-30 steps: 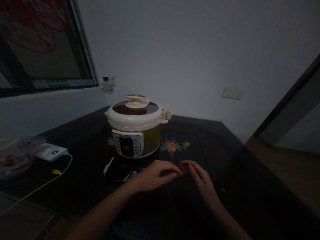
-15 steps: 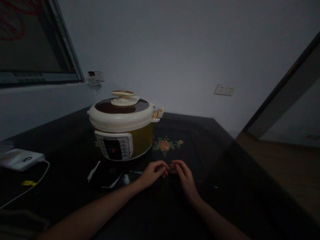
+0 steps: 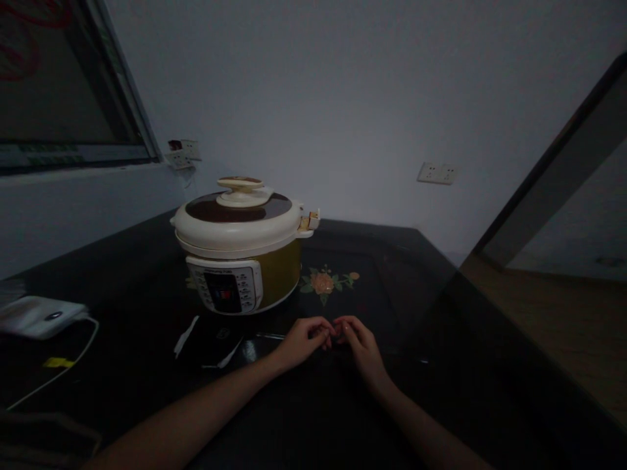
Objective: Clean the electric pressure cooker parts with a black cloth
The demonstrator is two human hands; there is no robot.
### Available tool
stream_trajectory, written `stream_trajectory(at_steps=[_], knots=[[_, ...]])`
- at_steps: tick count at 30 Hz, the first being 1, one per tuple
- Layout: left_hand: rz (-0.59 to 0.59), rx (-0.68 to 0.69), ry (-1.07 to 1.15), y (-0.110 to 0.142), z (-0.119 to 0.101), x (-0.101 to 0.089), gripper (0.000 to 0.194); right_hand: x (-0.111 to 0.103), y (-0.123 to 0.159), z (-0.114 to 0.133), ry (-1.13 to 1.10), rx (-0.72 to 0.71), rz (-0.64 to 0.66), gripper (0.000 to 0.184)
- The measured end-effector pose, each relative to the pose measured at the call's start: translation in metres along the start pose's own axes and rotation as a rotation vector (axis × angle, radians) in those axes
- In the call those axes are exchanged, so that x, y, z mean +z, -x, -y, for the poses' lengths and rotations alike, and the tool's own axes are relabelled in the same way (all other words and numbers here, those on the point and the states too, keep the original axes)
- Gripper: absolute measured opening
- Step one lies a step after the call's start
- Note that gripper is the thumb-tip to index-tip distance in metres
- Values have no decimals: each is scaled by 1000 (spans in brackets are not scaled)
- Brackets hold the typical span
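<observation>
My left hand [image 3: 306, 341] and my right hand [image 3: 360, 344] meet above the dark tabletop, fingers curled inward and fingertips touching or nearly so. Both look closed in a loose pinch. Whatever lies between the fingertips, if anything, is hidden or too small to make out in the dim light. Behind them a flower pattern [image 3: 322, 283] decorates the table. Left of my hands stands an electric pressure cooker [image 3: 277, 274] with a cream rim, its lid [image 3: 240, 207] on. A flat black item with white edges [image 3: 210, 343] lies before the cooker, near my left forearm.
A white device [image 3: 42, 318] with a white cable [image 3: 93, 333] and a yellow tag [image 3: 59, 362] is at the left. Wall sockets [image 3: 437, 173] sit on the back wall. The black table's [image 3: 392, 254] right edge slants toward the floor [image 3: 519, 307].
My hands have come closer together, so the gap between their fingertips has narrowed. The view has shifted slightly. The cooker stays in place.
</observation>
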State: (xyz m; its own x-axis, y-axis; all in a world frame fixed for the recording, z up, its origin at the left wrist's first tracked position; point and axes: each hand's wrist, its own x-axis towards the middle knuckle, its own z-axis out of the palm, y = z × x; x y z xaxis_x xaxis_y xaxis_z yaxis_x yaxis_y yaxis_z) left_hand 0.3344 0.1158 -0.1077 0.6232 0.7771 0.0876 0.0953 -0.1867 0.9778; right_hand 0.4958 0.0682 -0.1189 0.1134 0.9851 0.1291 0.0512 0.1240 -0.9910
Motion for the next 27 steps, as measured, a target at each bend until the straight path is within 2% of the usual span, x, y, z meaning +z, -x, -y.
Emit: stream_trajectory(at_steps=[4,21,27], knots=[[-10,2,2,-1,3,1,28,1,-1,-2,-10,3,16,41],[-16,-3,23,-1,4,1,26,4,4,-1,-105,10,9,34],[-11,-4,30,0,5,1,31,5,6,1,-118,16,6,36]])
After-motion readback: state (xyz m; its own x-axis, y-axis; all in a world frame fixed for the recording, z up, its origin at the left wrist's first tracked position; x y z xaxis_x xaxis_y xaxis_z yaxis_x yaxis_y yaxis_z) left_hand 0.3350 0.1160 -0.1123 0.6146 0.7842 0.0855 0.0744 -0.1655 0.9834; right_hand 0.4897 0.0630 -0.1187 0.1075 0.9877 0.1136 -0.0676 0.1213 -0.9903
